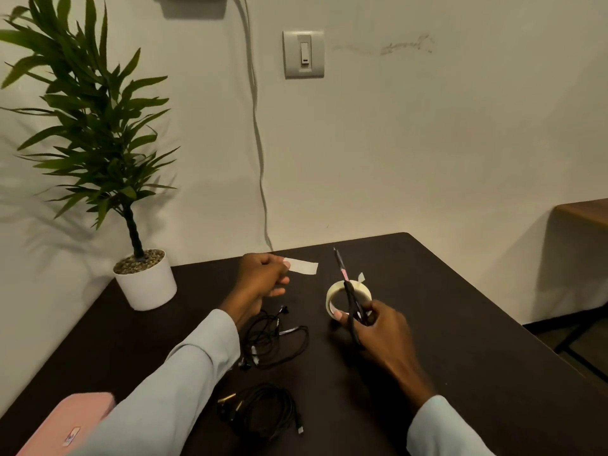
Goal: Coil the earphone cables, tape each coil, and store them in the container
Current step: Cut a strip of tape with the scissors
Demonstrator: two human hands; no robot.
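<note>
A cut strip of tape (301,267) is pinched at one end by the left hand (263,274), held up just above centre frame, its free end sticking out to the right. The right hand (378,324) is curled round both the scissors (348,297) and the tape roll (345,297), blades pointing up and away. Two bundles of earphone cable are seen on the dark desk (460,324): one loose coil (273,337) below the left hand, another coil (263,409) lower in the frame. Risk is judged here: the strip could fold onto itself or stick to the fingers, and the loose coil could spring apart before it is bound, since nothing holds it. The pink container (65,426) lies at lower left, partly hidden by the left sleeve. A potted plant (141,274) stands at the left, well apart from the work.
</note>
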